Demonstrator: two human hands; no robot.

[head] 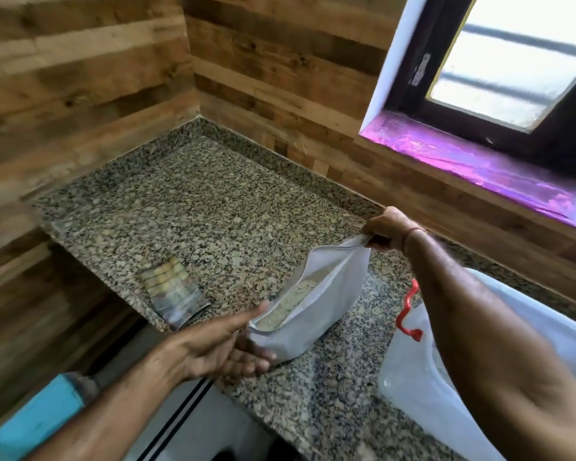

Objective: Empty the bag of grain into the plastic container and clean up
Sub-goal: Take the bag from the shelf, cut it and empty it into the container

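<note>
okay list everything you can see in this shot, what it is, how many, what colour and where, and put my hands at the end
bag of grain: one, white, open with pale grain showing, lying on the countertop between both hands
plastic container: one, clear with a red latch, right of the bag, partly behind the right forearm
countertop: one, speckled granite, running into the wall corner
packet: one, multicoloured and blurred, flat near the counter's front-left edge
window: one, dark frame, upper right, above a purple-lit sill
blue object: one, bottom left, cannot tell what it is
left hand: one, open at the bag's near end
right hand: one, pinching the bag's far corner
</note>
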